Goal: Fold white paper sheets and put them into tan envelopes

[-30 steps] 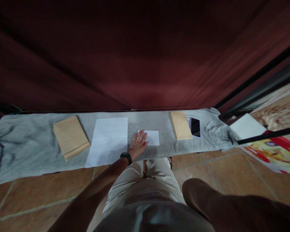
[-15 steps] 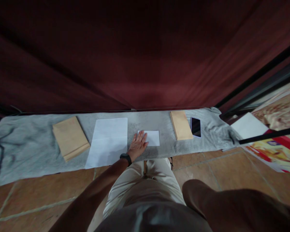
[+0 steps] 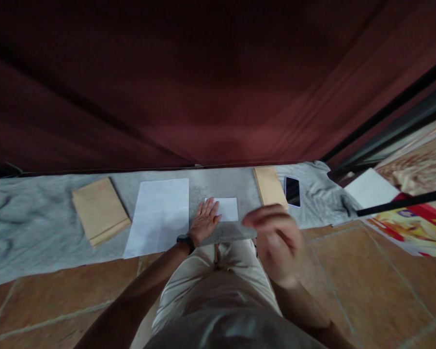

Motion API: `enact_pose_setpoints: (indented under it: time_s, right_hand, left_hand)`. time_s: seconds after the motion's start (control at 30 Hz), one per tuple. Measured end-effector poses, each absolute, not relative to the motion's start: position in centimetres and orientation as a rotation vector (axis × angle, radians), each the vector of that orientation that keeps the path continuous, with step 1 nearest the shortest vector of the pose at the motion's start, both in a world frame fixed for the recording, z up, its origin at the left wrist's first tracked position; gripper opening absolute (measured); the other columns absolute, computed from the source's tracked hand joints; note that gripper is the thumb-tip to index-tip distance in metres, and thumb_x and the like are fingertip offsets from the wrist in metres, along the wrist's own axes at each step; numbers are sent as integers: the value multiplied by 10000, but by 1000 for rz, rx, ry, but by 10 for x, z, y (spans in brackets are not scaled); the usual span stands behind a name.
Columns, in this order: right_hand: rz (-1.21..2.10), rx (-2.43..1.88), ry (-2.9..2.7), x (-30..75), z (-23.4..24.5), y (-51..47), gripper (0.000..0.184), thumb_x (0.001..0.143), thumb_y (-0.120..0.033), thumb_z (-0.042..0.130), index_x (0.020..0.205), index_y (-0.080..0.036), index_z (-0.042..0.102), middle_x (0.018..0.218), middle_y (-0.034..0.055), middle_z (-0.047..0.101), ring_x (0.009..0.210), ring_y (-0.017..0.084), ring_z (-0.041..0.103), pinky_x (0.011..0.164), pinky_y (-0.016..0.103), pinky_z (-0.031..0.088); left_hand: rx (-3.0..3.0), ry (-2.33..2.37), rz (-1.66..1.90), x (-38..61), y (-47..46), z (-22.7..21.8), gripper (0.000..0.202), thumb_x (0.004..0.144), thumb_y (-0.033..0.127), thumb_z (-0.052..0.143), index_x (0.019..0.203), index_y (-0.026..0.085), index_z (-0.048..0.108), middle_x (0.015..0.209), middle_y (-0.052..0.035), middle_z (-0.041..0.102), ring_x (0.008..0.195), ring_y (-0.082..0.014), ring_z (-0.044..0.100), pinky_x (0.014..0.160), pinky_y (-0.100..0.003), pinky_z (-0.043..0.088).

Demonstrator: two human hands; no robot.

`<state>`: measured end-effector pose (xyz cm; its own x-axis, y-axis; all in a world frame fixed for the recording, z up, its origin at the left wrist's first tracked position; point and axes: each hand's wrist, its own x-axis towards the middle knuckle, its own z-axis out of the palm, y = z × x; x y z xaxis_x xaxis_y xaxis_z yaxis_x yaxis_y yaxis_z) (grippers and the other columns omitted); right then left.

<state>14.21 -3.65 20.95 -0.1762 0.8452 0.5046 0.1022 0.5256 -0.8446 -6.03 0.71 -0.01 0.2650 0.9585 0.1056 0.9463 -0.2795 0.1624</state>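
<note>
Right hand (image 3: 276, 242) risen (blurred, cannot tell grip) | left hand (image 3: 203, 220) flat, fingers apart, on small paper (image 3: 228, 209)

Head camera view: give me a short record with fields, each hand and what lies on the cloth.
left hand: open, palm down on the grey cloth, fingers on the left end of the small white paper
right hand: up in the air, blurred, grip unclear, nothing seen in it
left wrist: black watch
left of the hands: large white sheet, then left brown envelope
right of the hands: right brown envelope, phone beside it, screen dark
</note>
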Motion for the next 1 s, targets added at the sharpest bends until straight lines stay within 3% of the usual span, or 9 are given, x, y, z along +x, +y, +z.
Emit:
enact_pose_setpoints:
  time_s: [0.13,0.23,0.33,0.57,0.7,0.9,1.0]
  right_hand:
    - [784,-1098,-1757,122,118,1,394,1075,-362,382,1306,-219,667,1245,105,708,1183,234,655,1021,415,536]
    - [630,-1235,-2111,114,45,15,474,1069,-356,378,1454,-147,561,1510,158,548,1424,266,484,1170,465,417]
    - [380,-1362,-2300,112,1,17,506,1071,-351,401,1522,-135,481,1581,154,469,1479,278,411,1215,492,339]
    - [46,-1508,-2243,119,-24,17,576,1087,-384,366,1569,-68,383,1597,197,426,1502,294,366,1223,496,288]
    - [11,-1494,-2226,125,-29,15,594,1091,-384,355,1584,-52,343,1603,201,415,1504,293,362,1225,482,281]
    - [22,-1509,-2225,126,-30,15,577,1080,-317,338,1598,-63,315,1620,197,388,1519,291,338,1229,495,275]
    - [6,-1496,-2241,126,-31,16,571,1070,-270,332,1603,-66,305,1617,193,394,1525,286,328,1233,500,278]
  left_hand:
    - [2438,1854,277,-60,8,-3,592,1034,381,375,1567,123,380,1661,-176,321,1566,-313,231,1262,-550,217]
    - [2455,1840,262,-61,8,-5,600,1026,347,382,1577,110,363,1665,-188,304,1567,-316,225,1260,-555,211]
    - [2464,1835,278,-62,8,-5,599,1022,326,383,1583,117,360,1671,-174,296,1568,-303,228,1271,-530,195]
    - [2323,2002,332,-60,1,-5,636,1021,351,369,1581,50,334,1644,-191,348,1555,-292,273,1269,-488,218]
    - [2246,2107,344,-52,-3,-2,628,1016,308,347,1571,14,336,1635,-216,350,1559,-315,256,1270,-548,184]
    - [2375,1829,340,-24,2,2,571,1033,280,301,1567,102,393,1645,-125,371,1565,-248,248,1288,-478,192]
    - [2353,1830,339,-22,4,0,577,1042,304,287,1570,92,383,1648,-131,363,1564,-250,249,1283,-477,212]
